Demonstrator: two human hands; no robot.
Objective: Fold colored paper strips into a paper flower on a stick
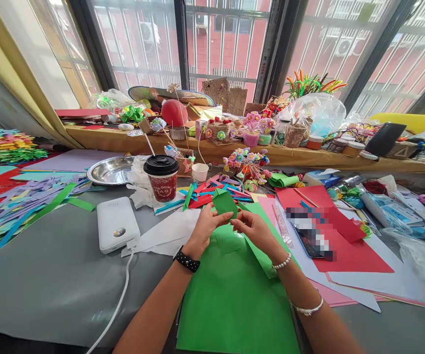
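A small dark green paper piece [224, 202] is held up over the large green sheets [234, 305] at the centre of the table. My left hand [208, 226], with a black dotted band on the wrist, pinches its lower left part between thumb and fingers. My right hand [255, 228] is beside its lower right corner, thumb and forefinger pressed together at the paper's edge. Smaller green pieces [229, 241] lie just below my hands on the sheets.
Left of my hands are a white power bank [117, 223] with a cable and a lidded cup [161, 183]. Paper strips [212, 191] lie ahead. Red sheets [352, 246] and a phone [310, 241] lie right. Crafts crowd the windowsill [212, 153].
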